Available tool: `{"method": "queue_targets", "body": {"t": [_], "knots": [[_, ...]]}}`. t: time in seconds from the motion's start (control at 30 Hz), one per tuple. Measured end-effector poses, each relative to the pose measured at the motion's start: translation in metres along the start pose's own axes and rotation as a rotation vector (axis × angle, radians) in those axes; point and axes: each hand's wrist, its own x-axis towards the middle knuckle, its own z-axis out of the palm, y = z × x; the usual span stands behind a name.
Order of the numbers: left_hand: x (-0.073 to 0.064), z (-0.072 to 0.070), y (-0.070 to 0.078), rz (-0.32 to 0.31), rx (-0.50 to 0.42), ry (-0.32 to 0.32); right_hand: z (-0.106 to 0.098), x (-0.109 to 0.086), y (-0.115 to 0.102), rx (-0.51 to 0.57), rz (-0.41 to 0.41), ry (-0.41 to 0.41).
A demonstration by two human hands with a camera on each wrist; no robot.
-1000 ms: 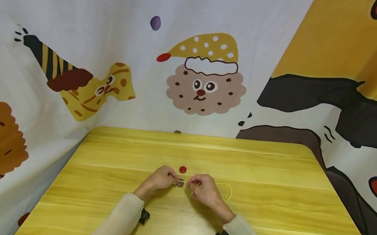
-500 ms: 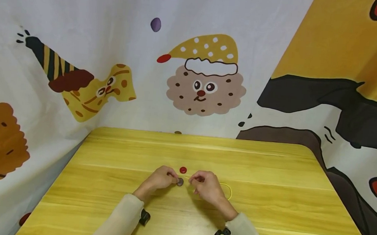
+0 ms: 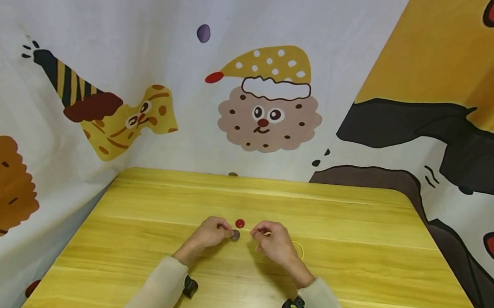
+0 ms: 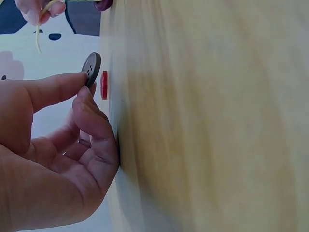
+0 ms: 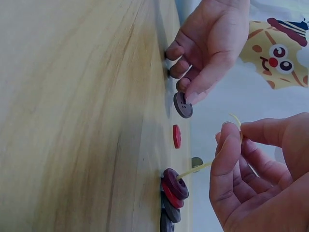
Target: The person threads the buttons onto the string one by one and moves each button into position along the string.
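Pinching — left hand (image 4: 63,179): flat, dark, round button (image 4: 91,66), small holes | right hand (image 5: 280,186): thin yellow cord (image 5: 195,169) — tip curved

The left grip (image 3: 211,232) and right grip (image 3: 276,242) both pinch.

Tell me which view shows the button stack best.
Right wrist: the stack shows there, several buttons deep, with the cord meeting the maroon button. The left wrist catches only a maroon edge, cut off at the top. In the head view I can't make it out; the right hand probably hides it.
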Motion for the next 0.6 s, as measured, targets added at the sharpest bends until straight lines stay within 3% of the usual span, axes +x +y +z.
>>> {"method": "queue_targets", "body": {"t": [0.6], "knots": [[-0.0023, 0.0032, -0.0011, 0.014, -0.059, 0.071, -0.0038, 0.0002, -0.0036, 0.019, 0.013, 0.032]]}}
